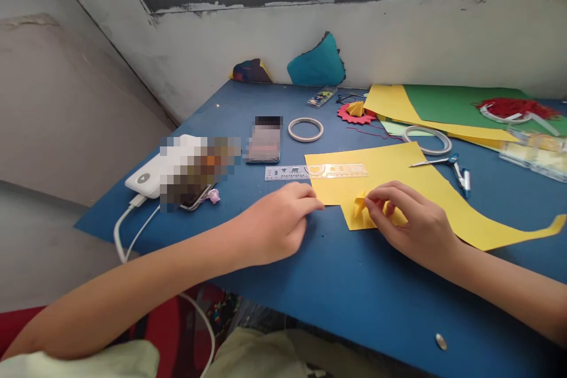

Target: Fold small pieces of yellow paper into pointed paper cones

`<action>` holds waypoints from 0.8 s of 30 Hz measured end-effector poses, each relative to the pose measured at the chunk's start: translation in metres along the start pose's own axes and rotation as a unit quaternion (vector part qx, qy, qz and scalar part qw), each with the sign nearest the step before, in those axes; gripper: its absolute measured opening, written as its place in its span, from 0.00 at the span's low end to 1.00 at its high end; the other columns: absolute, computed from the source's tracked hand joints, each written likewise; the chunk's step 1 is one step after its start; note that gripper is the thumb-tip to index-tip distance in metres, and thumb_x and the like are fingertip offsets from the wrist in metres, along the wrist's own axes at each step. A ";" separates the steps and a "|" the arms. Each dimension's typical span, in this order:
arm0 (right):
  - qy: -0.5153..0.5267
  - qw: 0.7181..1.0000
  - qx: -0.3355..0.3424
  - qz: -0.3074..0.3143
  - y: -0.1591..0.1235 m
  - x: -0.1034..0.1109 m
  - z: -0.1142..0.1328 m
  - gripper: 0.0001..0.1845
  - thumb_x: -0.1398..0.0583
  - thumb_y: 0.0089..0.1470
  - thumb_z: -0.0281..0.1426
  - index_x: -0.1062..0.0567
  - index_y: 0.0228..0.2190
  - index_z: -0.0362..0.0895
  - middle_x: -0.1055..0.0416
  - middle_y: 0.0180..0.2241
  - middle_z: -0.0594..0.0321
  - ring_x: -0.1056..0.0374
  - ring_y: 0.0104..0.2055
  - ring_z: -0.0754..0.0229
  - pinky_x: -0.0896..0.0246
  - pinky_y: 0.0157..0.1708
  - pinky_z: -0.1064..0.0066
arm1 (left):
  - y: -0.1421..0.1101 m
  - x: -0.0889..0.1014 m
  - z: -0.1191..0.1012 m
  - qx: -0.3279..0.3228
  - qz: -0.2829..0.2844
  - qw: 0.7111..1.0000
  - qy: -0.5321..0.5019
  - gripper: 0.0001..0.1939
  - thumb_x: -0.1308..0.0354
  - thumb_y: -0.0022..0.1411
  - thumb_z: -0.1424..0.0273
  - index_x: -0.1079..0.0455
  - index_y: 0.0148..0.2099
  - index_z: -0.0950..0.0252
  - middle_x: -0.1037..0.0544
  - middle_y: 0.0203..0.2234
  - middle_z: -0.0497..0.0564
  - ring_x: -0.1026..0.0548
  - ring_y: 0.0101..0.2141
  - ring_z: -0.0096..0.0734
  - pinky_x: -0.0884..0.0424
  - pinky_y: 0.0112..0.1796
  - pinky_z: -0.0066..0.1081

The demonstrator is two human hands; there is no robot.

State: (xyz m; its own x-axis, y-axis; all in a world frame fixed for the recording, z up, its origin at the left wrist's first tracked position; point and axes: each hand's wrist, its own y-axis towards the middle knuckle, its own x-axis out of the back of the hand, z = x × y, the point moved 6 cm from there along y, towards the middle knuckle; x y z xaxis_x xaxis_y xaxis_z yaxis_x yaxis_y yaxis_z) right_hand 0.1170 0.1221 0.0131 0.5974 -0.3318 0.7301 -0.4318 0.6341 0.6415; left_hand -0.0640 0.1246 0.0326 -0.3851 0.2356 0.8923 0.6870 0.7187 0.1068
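Note:
My right hand [414, 221] pinches a small folded piece of yellow paper [359, 205] between thumb and fingertips, just above a large yellow sheet [381, 165]. My left hand [286, 221] is closed with curled fingers, its fingertips by the sheet's left edge; whatever they may hold is hidden. A clear ruler [316, 172] lies partly across the sheet, beyond both hands. Scissors [443, 162] with blue handles rest at the sheet's right side. From there a long strip of the sheet curls off to the right.
White tape rolls [305, 130] and a phone [264, 140] lie farther back. At left a white power bank [163, 165] trails cables. Yellow and green sheets [460, 103], red paper shreds [500, 111] and a red-and-yellow paper flower [355, 111] sit near the wall. A small oval object [440, 341] lies near the front edge.

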 end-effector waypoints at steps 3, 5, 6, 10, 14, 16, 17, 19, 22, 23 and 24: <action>0.002 1.000 0.005 0.004 0.000 0.000 0.001 0.04 0.41 0.53 0.24 0.32 0.33 0.42 0.31 0.29 0.62 0.35 0.26 0.69 0.38 0.25 0.78 | -0.039 0.038 0.029 0.129 -0.077 0.980 0.128 0.23 0.58 0.54 0.82 0.26 0.44 0.65 0.24 0.40 0.52 0.27 0.42 0.33 0.30 0.43 0.30; 0.003 1.000 0.005 0.004 0.001 0.000 0.001 0.04 0.41 0.53 0.24 0.32 0.33 0.42 0.31 0.29 0.63 0.36 0.25 0.68 0.38 0.25 0.77 | -0.073 0.071 0.058 0.292 -0.167 0.918 0.210 0.21 0.56 0.55 0.78 0.24 0.42 0.65 0.22 0.39 0.51 0.27 0.40 0.35 0.31 0.40 0.32; 0.003 1.000 0.002 0.003 0.001 -0.001 0.001 0.04 0.42 0.53 0.24 0.32 0.32 0.42 0.31 0.29 0.63 0.36 0.25 0.68 0.38 0.25 0.77 | -0.092 0.084 0.073 0.376 -0.186 0.878 0.232 0.21 0.56 0.55 0.77 0.24 0.41 0.64 0.22 0.39 0.50 0.27 0.38 0.36 0.32 0.36 0.31; 0.003 1.000 0.004 0.001 0.002 -0.001 0.001 0.03 0.42 0.54 0.24 0.32 0.32 0.43 0.32 0.28 0.63 0.35 0.25 0.67 0.37 0.25 0.75 | -0.139 0.101 0.107 0.511 -0.176 0.804 0.248 0.21 0.56 0.57 0.73 0.24 0.46 0.59 0.22 0.28 0.50 0.35 0.23 0.32 0.40 0.25 0.28; 0.002 1.000 0.007 -0.002 0.002 -0.001 0.002 0.03 0.42 0.54 0.25 0.32 0.33 0.43 0.32 0.28 0.62 0.35 0.25 0.66 0.37 0.25 0.74 | -0.149 0.094 0.117 0.510 -0.160 0.814 0.228 0.20 0.53 0.56 0.72 0.24 0.45 0.55 0.22 0.32 0.49 0.37 0.23 0.31 0.41 0.25 0.26; 0.001 1.000 0.005 -0.001 0.003 -0.001 0.002 0.03 0.42 0.54 0.25 0.32 0.33 0.44 0.32 0.28 0.63 0.35 0.25 0.66 0.36 0.25 0.73 | -0.147 0.091 0.117 0.514 -0.157 0.814 0.219 0.21 0.53 0.56 0.72 0.25 0.47 0.55 0.21 0.35 0.49 0.36 0.24 0.33 0.41 0.26 0.28; 0.001 1.000 0.005 -0.002 0.003 -0.001 0.002 0.03 0.42 0.54 0.26 0.32 0.33 0.44 0.32 0.28 0.63 0.35 0.25 0.66 0.36 0.25 0.73 | -0.146 0.090 0.117 0.514 -0.154 0.814 0.220 0.21 0.54 0.56 0.72 0.25 0.47 0.55 0.21 0.36 0.50 0.35 0.25 0.34 0.40 0.26 0.28; 0.000 1.000 0.007 0.000 0.003 -0.001 0.002 0.03 0.42 0.54 0.26 0.32 0.33 0.44 0.32 0.28 0.63 0.35 0.25 0.66 0.36 0.24 0.74 | -0.142 0.089 0.114 0.501 -0.149 0.820 0.234 0.21 0.54 0.57 0.72 0.25 0.47 0.57 0.21 0.37 0.52 0.34 0.27 0.37 0.40 0.27 0.30; 0.000 1.000 0.007 0.005 0.001 -0.001 0.001 0.03 0.42 0.54 0.26 0.32 0.33 0.44 0.31 0.29 0.62 0.35 0.26 0.66 0.36 0.25 0.74 | -0.139 0.091 0.112 0.485 -0.163 0.824 0.243 0.20 0.54 0.57 0.72 0.25 0.46 0.58 0.21 0.35 0.52 0.35 0.27 0.37 0.39 0.28 0.30; 0.000 1.000 0.005 0.007 0.001 -0.001 0.000 0.03 0.42 0.54 0.26 0.32 0.33 0.44 0.31 0.29 0.62 0.35 0.26 0.66 0.36 0.25 0.75 | -0.139 0.092 0.112 0.487 -0.171 0.822 0.242 0.20 0.53 0.56 0.72 0.25 0.47 0.57 0.21 0.33 0.51 0.35 0.26 0.37 0.39 0.27 0.30; 0.001 1.000 0.003 0.008 0.000 -0.001 0.000 0.03 0.42 0.54 0.26 0.32 0.33 0.43 0.32 0.29 0.62 0.35 0.26 0.66 0.36 0.25 0.75 | -0.139 0.093 0.112 0.490 -0.178 0.818 0.243 0.20 0.53 0.56 0.72 0.25 0.47 0.57 0.21 0.31 0.51 0.36 0.26 0.36 0.39 0.27 0.30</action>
State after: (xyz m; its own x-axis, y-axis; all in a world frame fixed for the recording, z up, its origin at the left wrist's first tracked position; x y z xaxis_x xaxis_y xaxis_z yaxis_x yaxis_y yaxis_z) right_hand 0.1162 0.1228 0.0121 0.5917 -0.3208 0.7396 -0.4453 0.6348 0.6315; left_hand -0.2647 0.1197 0.0519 0.0009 -0.2197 0.9756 -0.3308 0.9206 0.2076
